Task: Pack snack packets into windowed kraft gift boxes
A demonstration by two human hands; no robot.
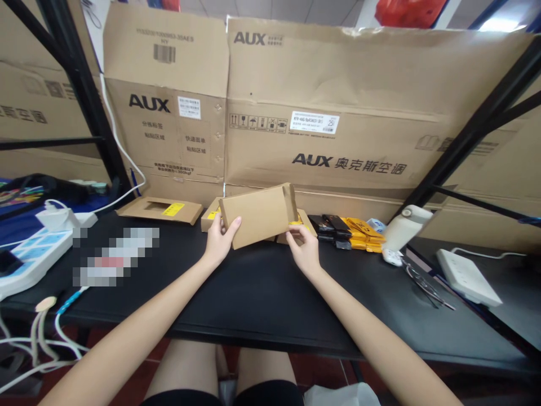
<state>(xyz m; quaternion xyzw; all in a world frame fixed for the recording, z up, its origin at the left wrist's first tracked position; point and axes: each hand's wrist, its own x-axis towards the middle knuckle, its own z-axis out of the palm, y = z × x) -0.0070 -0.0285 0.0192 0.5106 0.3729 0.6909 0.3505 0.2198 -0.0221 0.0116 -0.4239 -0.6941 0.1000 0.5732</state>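
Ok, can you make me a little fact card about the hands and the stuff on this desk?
Left hand: gripping the left end of a cardboard box
Right hand: fingers at the box's lower right corner
Box: brown, tilted, held up
Left side: power strip, flat carton
Right side: orange packets, bottle, glasses
Behind: big AUX cardboard

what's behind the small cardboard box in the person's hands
Behind the held box, part of one cardboard piece shows at left and part of another at right, with the AUX cardboard beyond. The held box covers whatever lies between them.
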